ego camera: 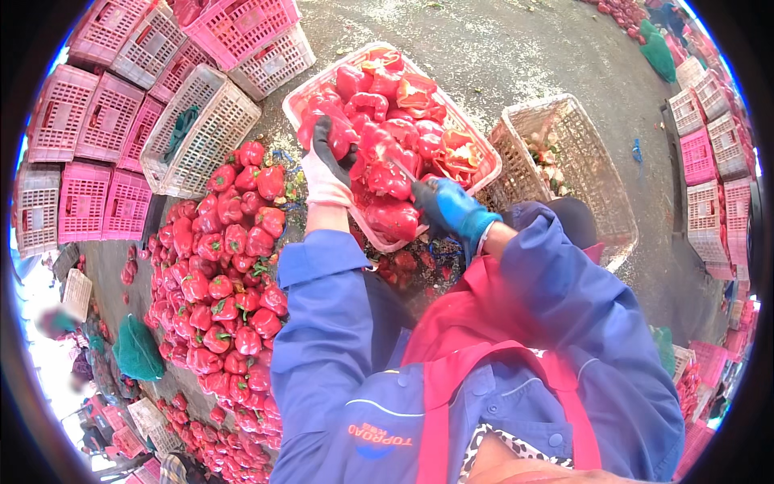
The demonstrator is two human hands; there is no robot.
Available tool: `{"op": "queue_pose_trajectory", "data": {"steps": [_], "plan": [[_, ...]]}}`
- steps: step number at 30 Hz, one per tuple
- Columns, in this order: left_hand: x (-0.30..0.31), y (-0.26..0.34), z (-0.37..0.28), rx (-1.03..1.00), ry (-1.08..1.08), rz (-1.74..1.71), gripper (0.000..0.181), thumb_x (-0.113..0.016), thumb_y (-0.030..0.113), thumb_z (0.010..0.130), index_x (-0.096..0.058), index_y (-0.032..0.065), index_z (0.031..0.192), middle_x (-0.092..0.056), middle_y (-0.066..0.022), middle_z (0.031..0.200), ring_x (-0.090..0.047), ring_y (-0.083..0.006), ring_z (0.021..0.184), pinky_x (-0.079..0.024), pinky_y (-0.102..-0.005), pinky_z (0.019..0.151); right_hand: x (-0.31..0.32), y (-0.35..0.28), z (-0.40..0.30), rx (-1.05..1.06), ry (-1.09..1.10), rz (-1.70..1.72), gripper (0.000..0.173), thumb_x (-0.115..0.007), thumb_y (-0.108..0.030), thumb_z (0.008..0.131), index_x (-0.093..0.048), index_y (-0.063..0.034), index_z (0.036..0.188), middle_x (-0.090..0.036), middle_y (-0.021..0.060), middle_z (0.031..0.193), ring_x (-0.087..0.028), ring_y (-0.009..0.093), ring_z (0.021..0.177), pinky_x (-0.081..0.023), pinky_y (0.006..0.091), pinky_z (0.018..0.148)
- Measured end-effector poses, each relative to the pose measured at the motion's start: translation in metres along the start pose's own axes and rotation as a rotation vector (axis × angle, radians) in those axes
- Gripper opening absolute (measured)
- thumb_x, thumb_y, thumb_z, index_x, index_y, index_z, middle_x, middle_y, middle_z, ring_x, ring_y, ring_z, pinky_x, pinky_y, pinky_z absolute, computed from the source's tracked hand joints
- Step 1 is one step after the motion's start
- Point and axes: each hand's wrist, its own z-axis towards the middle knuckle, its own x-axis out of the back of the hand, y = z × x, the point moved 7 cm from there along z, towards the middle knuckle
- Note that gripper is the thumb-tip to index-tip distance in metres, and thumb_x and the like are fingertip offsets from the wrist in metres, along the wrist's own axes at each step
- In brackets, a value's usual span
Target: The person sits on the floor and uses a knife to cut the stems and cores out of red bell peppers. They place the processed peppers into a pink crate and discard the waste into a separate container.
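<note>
My left hand [326,166], in a white glove with black-coated fingers, is closed around a red bell pepper [341,130] above the near left side of a pink plastic crate [493,176]. My right hand [453,209], in a blue glove with dark fingertips, grips a small knife [401,168]. Its blade points up and left, across a cut red pepper [387,178] in the crate. Whether the blade touches that pepper, I cannot tell. Opened and halved red peppers [417,91] fill the crate, some showing pale insides. The knife handle is mostly hidden in my fingers.
A large heap of whole red peppers [224,290] lies at my left. To the right, a tilted whitish crate [574,157] holds pepper cores and scraps [544,158]. Pink and white crates [78,115] are stacked at the left. Seeds litter the concrete floor [471,54].
</note>
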Motion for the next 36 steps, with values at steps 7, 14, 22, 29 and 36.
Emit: {"op": "queue_pose_trajectory", "data": {"steps": [7, 14, 22, 29, 36], "plan": [[-0.047, 0.051, -0.005, -0.909, 0.169, 1.307, 0.066, -0.079, 0.032, 0.073, -0.054, 0.0046, 0.128, -0.050, -0.0267, 0.132, -0.050, -0.0386, 0.122, -0.043, -0.0438, 0.100, 0.023, -0.027, 0.009, -0.003, 0.120, 0.240, 0.041, -0.054, -0.044, 0.094, -0.062, -0.0042, 0.099, -0.059, 0.0063, 0.066, -0.055, 0.016, 0.049, -0.044, 0.0305, 0.044], [-0.014, 0.051, 0.056, -0.631, -0.299, 1.417, 0.073, -0.073, 0.044, 0.075, -0.050, 0.0158, 0.139, -0.046, -0.0203, 0.139, -0.046, -0.0324, 0.129, -0.039, -0.0440, 0.107, 0.039, -0.044, -0.009, 0.131, -0.004, 0.397, 0.042, -0.059, -0.044, 0.093, -0.060, -0.0042, 0.105, -0.063, 0.0070, 0.074, -0.058, 0.016, 0.052, -0.044, 0.0290, 0.046], [0.238, 0.133, -0.060, -0.593, 0.122, 0.214, 0.030, -0.062, 0.016, 0.092, -0.060, -0.0019, 0.117, -0.067, -0.0066, 0.097, -0.063, -0.0152, 0.085, -0.052, -0.0274, 0.076, 0.081, -0.074, -0.049, 0.334, 0.181, 0.136, 0.035, -0.059, -0.033, 0.095, -0.060, -0.0091, 0.121, -0.061, 0.0011, 0.081, -0.052, 0.008, 0.054, -0.037, 0.0220, 0.045], [0.351, -0.119, -0.073, 0.253, 0.106, 1.234, 0.076, -0.082, 0.026, 0.071, -0.048, -0.0029, 0.133, -0.064, -0.0213, 0.117, -0.063, -0.0296, 0.109, -0.049, -0.0366, 0.095, 0.055, -0.079, -0.037, 0.345, 0.145, 0.146, 0.035, -0.057, -0.027, 0.096, -0.058, -0.0069, 0.124, -0.059, -0.0010, 0.080, -0.051, 0.006, 0.056, -0.035, 0.0215, 0.045], [0.329, -0.191, -0.058, 0.099, 0.080, 1.740, 0.062, -0.065, 0.015, 0.079, -0.040, 0.0045, 0.134, -0.046, -0.0241, 0.129, -0.056, -0.0420, 0.113, -0.050, -0.0454, 0.093, 0.025, -0.079, -0.044, 0.210, 0.078, 0.125, 0.029, -0.053, -0.018, 0.097, -0.059, -0.0031, 0.121, -0.057, -0.0008, 0.086, -0.047, 0.005, 0.059, -0.035, 0.0204, 0.049]]}}
